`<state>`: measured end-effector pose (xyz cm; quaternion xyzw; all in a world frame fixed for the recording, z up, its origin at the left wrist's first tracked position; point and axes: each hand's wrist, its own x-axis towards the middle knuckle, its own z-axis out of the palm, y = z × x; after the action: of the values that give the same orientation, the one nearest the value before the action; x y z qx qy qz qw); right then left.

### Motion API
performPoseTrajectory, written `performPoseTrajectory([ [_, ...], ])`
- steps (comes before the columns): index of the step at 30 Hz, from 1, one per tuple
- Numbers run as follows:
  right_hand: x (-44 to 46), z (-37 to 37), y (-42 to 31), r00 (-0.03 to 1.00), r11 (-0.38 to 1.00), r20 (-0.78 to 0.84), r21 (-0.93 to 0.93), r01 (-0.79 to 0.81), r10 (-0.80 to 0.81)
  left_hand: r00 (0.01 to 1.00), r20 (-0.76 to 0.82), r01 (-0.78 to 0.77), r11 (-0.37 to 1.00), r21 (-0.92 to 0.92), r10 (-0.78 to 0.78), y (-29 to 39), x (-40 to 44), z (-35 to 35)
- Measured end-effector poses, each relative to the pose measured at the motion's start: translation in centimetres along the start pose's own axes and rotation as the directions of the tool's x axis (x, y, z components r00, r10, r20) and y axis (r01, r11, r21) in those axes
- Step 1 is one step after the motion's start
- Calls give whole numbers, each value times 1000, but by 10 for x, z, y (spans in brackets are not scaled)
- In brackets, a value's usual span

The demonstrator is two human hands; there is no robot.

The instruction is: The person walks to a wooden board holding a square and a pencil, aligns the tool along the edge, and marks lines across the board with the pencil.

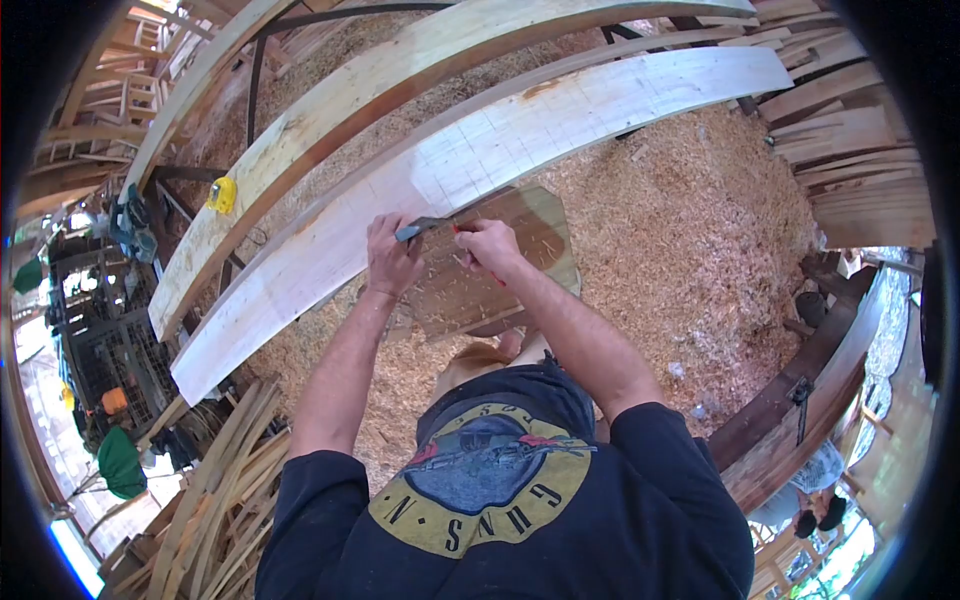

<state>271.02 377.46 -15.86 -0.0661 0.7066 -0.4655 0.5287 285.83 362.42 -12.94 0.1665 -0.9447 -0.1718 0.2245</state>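
My left hand (395, 255) is closed around a small light-blue and grey tool (420, 227); its flat grey end points right, and its exact kind is unclear. Just to the right, my right hand (488, 246) grips a slim red pencil (498, 279), whose red ends show on both sides of the fingers. Both hands are close together near the lower edge of a long curved pale plank (470, 145). Thin cross lines are drawn on that plank. Below the hands is a brown wooden board (540, 235) with shavings on it.
Beyond lies another thick curved beam (330, 125) with a yellow tape measure (221, 195) on it. Wood shavings (680, 220) cover the floor. Stacked planks (840, 140) stand at right, loose strips (215, 500) lower left. Another person (815, 480) is at lower right.
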Motion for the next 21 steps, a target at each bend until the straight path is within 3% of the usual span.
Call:
performPoseTrajectory([
  [11, -14, -3, -24, 1000, 999, 19, -49, 8, -7, 1000, 13, 3, 1000, -5, -3, 0, 1, -1],
  [17, -38, -19, -22, 993, 970, 107, 244, 17, -44, 1000, 8, 6, 1000, -9, -6, 3, 1, -2],
  [21, -25, -13, -2, 995, 972, 78, 229, 48, -68, 1000, -3, -5, 1000, -3, 5, 2, 2, -1],
])
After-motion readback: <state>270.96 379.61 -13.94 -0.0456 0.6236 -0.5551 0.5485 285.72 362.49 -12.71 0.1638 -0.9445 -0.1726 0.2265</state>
